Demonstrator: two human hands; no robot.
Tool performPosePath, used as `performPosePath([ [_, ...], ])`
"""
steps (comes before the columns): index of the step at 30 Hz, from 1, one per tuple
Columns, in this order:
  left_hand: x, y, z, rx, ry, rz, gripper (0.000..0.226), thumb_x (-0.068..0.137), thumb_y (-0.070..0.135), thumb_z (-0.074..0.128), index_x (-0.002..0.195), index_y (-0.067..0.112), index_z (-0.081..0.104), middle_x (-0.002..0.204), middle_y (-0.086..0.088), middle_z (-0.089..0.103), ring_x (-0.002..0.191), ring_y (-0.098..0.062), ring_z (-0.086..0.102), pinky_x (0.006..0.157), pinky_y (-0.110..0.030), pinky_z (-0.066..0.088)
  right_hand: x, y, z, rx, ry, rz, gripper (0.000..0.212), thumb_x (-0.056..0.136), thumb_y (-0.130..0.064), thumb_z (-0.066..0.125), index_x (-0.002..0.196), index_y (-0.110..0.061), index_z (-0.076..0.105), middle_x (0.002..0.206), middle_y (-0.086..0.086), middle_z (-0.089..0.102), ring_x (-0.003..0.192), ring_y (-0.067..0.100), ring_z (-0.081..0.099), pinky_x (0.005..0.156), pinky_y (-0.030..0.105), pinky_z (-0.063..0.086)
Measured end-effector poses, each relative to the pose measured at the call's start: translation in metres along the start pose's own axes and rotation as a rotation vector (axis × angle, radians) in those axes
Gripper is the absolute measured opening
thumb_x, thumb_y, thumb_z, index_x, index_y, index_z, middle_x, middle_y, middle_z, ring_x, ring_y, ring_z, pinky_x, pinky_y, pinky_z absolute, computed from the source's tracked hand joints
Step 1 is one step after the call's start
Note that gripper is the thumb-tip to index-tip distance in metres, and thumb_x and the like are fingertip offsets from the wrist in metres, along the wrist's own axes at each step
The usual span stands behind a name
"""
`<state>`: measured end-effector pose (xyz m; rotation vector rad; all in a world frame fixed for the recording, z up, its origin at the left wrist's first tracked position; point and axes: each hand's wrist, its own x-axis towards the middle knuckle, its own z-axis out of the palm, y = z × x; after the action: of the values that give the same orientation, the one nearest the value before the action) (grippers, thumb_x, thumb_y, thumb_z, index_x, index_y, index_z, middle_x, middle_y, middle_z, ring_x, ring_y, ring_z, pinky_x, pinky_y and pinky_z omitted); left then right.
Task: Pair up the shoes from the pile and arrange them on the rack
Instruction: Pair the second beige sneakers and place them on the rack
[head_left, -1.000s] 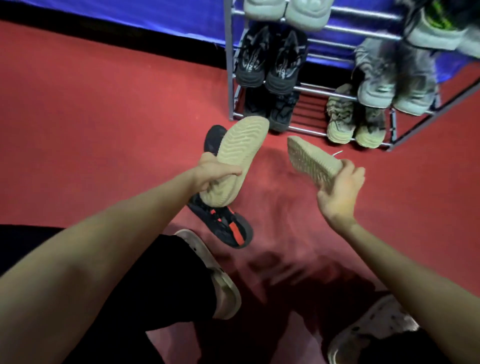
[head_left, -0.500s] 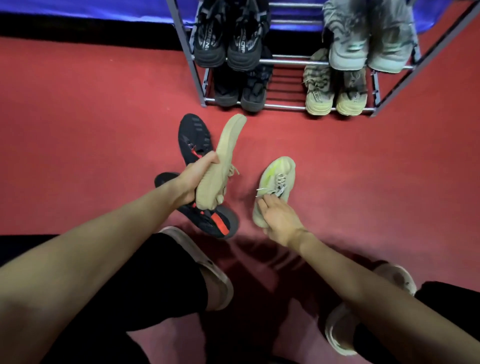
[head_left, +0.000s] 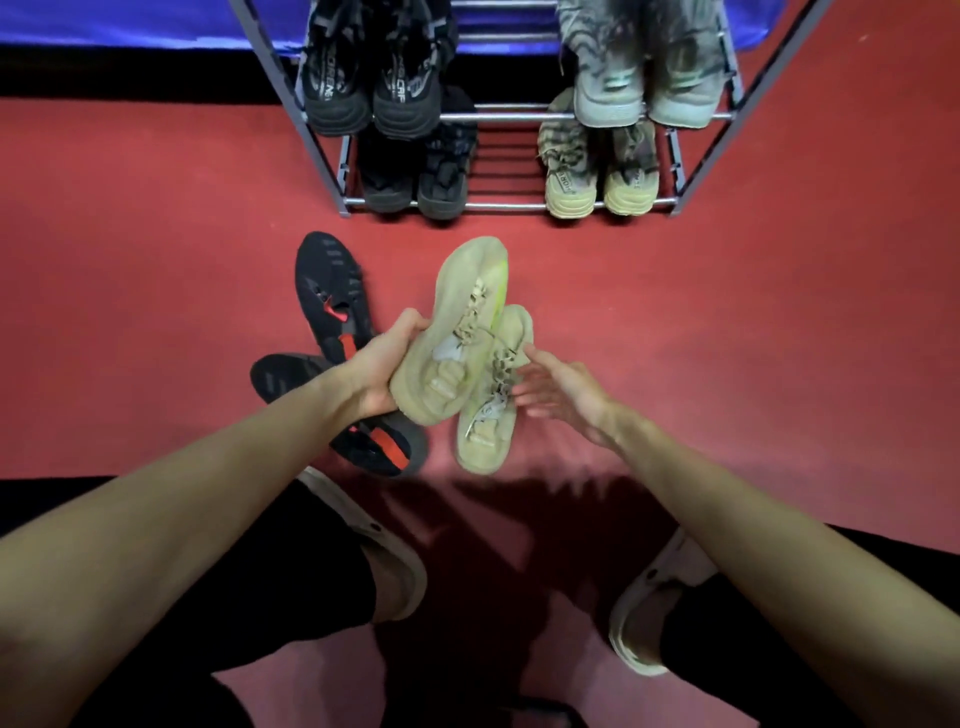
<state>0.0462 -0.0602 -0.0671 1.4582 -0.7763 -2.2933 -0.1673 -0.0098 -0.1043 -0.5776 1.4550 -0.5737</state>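
Pairing step: left hand (head_left: 376, 371) grips pale beige lace-up sneaker (head_left: 457, 332) at heel, raised over red floor; right hand (head_left: 563, 389) spread, empty, touching matching beige sneaker (head_left: 491, 410); next: grasp it, carry pair to metal-tube shoe rack (head_left: 519, 117); black-and-red pair (head_left: 332, 312) waits on floor.

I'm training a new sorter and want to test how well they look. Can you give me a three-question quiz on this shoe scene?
1. True or false: the left hand holds a beige sneaker.
2. Which shoes lie on the floor left of the beige pair? A) black with red accents B) white C) blue
3. Fill in: the right hand is ____, fingers spread beside the second beige sneaker.

Key: 1 true; 2 A, the black shoes; 3 open.
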Motion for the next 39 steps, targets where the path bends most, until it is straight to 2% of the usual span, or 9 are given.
performPosePath([
  [4, 0.017, -0.001, 0.025, 0.093, 0.066, -0.030, 0.041, 0.093, 0.034, 0.034, 0.104, 0.007, 0.063, 0.104, -0.012, 0.068, 0.096, -0.022, 0.064, 0.082, -0.034, 0.052, -0.007, 0.001, -0.009, 0.078, -0.148, 0.001, 0.054, 0.085, -0.049, 0.059, 0.116, -0.005, 0.062, 0.099, 0.011, 0.068, 0.087, 0.021, 0.067, 0.075, 0.030, 0.054],
  [7, 0.030, 0.000, 0.045, 0.159, 0.143, -0.011, 0.032, 0.091, 0.027, 0.037, 0.101, 0.009, 0.061, 0.103, -0.014, 0.059, 0.088, -0.019, 0.057, 0.075, -0.029, 0.047, -0.011, 0.001, -0.015, 0.188, -0.173, -0.032, 0.035, 0.088, -0.031, 0.060, 0.113, -0.007, 0.066, 0.096, 0.006, 0.067, 0.083, 0.016, 0.065, 0.073, 0.028, 0.054],
  [14, 0.052, -0.016, 0.066, 0.652, 0.354, -0.011, 0.026, 0.092, 0.028, 0.050, 0.109, 0.012, 0.062, 0.106, -0.004, 0.058, 0.101, -0.019, 0.054, 0.085, -0.032, 0.042, 0.002, 0.023, -0.048, 0.209, 0.254, -0.069, 0.023, 0.090, -0.011, 0.051, 0.102, 0.008, 0.057, 0.087, 0.017, 0.059, 0.080, 0.027, 0.058, 0.070, 0.042, 0.049],
  [18, 0.060, -0.055, 0.052, 0.774, 0.531, -0.171, 0.049, 0.082, 0.027, 0.069, 0.122, 0.001, 0.056, 0.115, -0.008, 0.061, 0.113, -0.025, 0.059, 0.083, -0.029, 0.046, 0.008, 0.042, -0.062, 0.021, 0.429, -0.099, 0.013, 0.092, -0.018, 0.052, 0.091, -0.005, 0.051, 0.085, 0.013, 0.058, 0.081, 0.025, 0.057, 0.076, 0.046, 0.052],
  [22, 0.067, -0.092, 0.046, 0.884, 0.472, -0.290, 0.099, 0.048, 0.059, 0.082, 0.131, 0.012, 0.052, 0.132, -0.010, 0.057, 0.123, -0.028, 0.055, 0.101, -0.039, 0.046, 0.025, 0.067, -0.077, 0.017, 0.456, -0.011, 0.054, 0.078, -0.037, 0.054, 0.107, 0.008, 0.057, 0.091, 0.016, 0.064, 0.087, 0.031, 0.065, 0.083, 0.055, 0.055],
  [27, 0.077, -0.109, 0.053, 1.217, 0.481, -0.384, 0.127, 0.058, 0.070, 0.071, 0.147, -0.001, 0.015, 0.150, -0.016, 0.029, 0.139, -0.034, 0.028, 0.113, -0.038, 0.029, 0.023, 0.071, -0.075, 0.155, 0.513, 0.104, 0.028, 0.086, -0.025, 0.057, 0.100, 0.000, 0.061, 0.087, 0.011, 0.065, 0.083, 0.028, 0.064, 0.076, 0.043, 0.055],
  [31, 0.083, -0.108, 0.055, 1.160, 0.569, -0.362, 0.117, 0.063, 0.065, 0.071, 0.144, -0.004, 0.021, 0.146, -0.018, 0.033, 0.136, -0.035, 0.032, 0.111, -0.037, 0.030, 0.017, 0.066, -0.072, 0.421, 0.379, 0.193, 0.036, 0.080, -0.024, 0.058, 0.113, -0.009, 0.057, 0.090, 0.006, 0.065, 0.068, 0.019, 0.063, 0.056, 0.027, 0.054],
  [36, 0.076, -0.102, 0.052, 0.726, 0.582, -0.240, 0.118, 0.052, 0.056, 0.080, 0.141, 0.000, 0.028, 0.136, -0.007, 0.047, 0.129, -0.021, 0.048, 0.107, -0.029, 0.040, 0.007, 0.051, -0.067, 0.323, 0.382, 0.197, 0.035, 0.076, -0.018, 0.059, 0.109, -0.009, 0.052, 0.073, 0.000, 0.054, 0.061, 0.013, 0.053, 0.057, 0.026, 0.046],
  [39, 0.065, -0.090, 0.052, 0.523, 0.574, -0.141, 0.121, 0.034, 0.065, 0.078, 0.133, 0.003, 0.043, 0.122, -0.002, 0.060, 0.108, -0.015, 0.062, 0.091, -0.031, 0.054, -0.001, 0.036, -0.066, 0.288, 0.419, 0.159, 0.031, 0.082, -0.020, 0.058, 0.107, -0.012, 0.042, 0.075, -0.001, 0.049, 0.062, 0.011, 0.048, 0.056, 0.025, 0.042],
])
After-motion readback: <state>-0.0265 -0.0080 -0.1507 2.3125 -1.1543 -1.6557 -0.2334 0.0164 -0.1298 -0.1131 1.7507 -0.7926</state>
